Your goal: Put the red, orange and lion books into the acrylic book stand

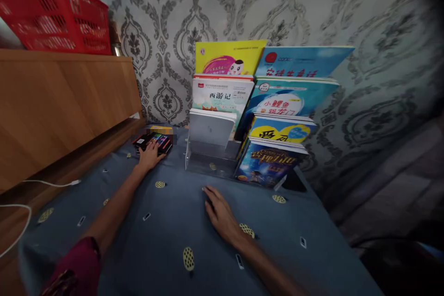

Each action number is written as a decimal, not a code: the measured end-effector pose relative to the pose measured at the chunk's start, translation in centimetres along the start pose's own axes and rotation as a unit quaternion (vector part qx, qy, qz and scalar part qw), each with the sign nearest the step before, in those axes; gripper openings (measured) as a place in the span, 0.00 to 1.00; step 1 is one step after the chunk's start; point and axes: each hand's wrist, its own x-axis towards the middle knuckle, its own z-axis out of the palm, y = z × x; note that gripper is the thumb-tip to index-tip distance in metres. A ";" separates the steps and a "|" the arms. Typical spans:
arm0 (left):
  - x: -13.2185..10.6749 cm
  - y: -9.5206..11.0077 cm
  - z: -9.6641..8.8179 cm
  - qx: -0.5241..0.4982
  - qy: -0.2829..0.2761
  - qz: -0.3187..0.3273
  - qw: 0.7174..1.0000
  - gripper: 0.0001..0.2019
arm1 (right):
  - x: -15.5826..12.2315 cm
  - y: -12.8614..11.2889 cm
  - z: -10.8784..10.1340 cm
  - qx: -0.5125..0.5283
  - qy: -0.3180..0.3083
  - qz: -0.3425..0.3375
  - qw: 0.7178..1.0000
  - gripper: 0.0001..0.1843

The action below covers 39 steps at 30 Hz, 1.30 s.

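My left hand (149,157) reaches to the far left of the cloth and rests on a black book (160,139) with a colourful cover. Its fingers lie stretched over the book's top, not visibly wrapped round it. My right hand (220,215) is on the blue-grey cloth, palm down and fingers apart, holding nothing. Just beyond it stands a clear tiered book rack (211,163). In its left column are a yellow book (211,55), a white-covered book (220,95) and a plain grey-white book (210,129). The right column holds several books, with a dark blue one (267,162) in front.
A yellow item (161,128) lies behind the black book. On the left, a wooden cabinet (69,106) carries a red plastic basket (58,14). A white cable (55,184) trails over its lower edge. A black flat object (294,181) lies right of the rack, near the patterned wall (166,51).
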 end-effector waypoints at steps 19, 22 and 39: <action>-5.7 -0.3 -0.4 0.058 0.005 0.077 0.995 0.25 | 0.8 -1.7 -1.0 -0.003 -0.017 -0.012 1.000 0.19; -7.3 -1.7 -0.2 0.050 -0.005 0.103 0.993 0.25 | 0.8 -1.9 -1.1 -0.009 -0.015 -0.013 1.000 0.19; -16.9 -2.4 -4.6 -0.005 -0.064 0.210 0.976 0.25 | 1.1 -2.4 -1.2 -0.015 -0.037 -0.006 0.999 0.18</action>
